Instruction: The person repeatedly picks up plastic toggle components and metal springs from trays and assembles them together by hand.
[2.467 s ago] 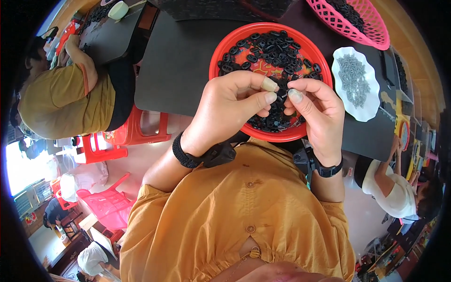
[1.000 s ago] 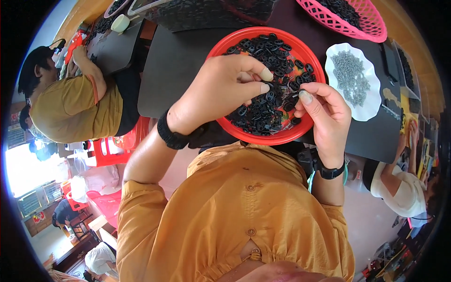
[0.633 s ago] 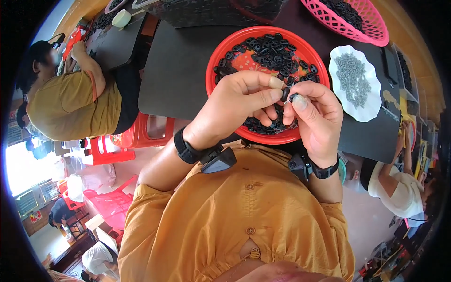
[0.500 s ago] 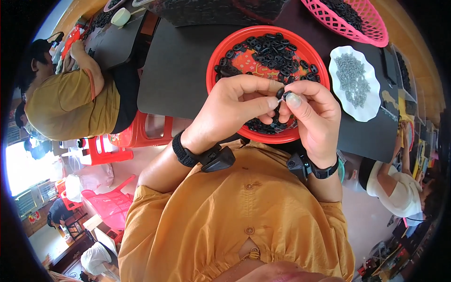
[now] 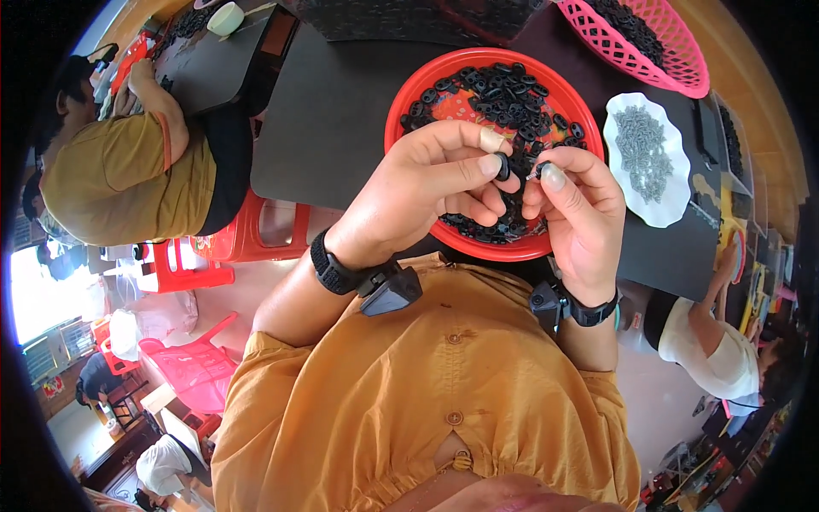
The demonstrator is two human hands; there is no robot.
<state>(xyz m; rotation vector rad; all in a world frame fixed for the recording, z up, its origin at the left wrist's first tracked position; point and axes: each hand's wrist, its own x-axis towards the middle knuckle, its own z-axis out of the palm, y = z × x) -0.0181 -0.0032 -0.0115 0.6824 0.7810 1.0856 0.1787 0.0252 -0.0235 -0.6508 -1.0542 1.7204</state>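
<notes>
Both my hands are raised over a round red tray (image 5: 395,128) strewn with small black oval pieces (image 5: 503,94), several showing holes. Between thumb and fingertips of my left hand (image 5: 409,188) is one black oval piece (image 5: 502,167). My right hand (image 5: 584,205) pinches a small black part with a thin shiny tip (image 5: 537,171), mostly covered by the fingers. A short gap separates the two held parts. What kind of parts they are, I cannot tell.
Right of the tray lies a white wavy-edged dish (image 5: 680,203) of small greyish, shiny pieces. A pink lattice basket (image 5: 693,75) with more black parts stands far right. Other people sit left (image 5: 128,183) and right (image 5: 712,350). Red stools (image 5: 256,230) stand at left.
My hands were together with their parts touching or nearly so; now they are apart, with a gap between the left piece and the right part.
</notes>
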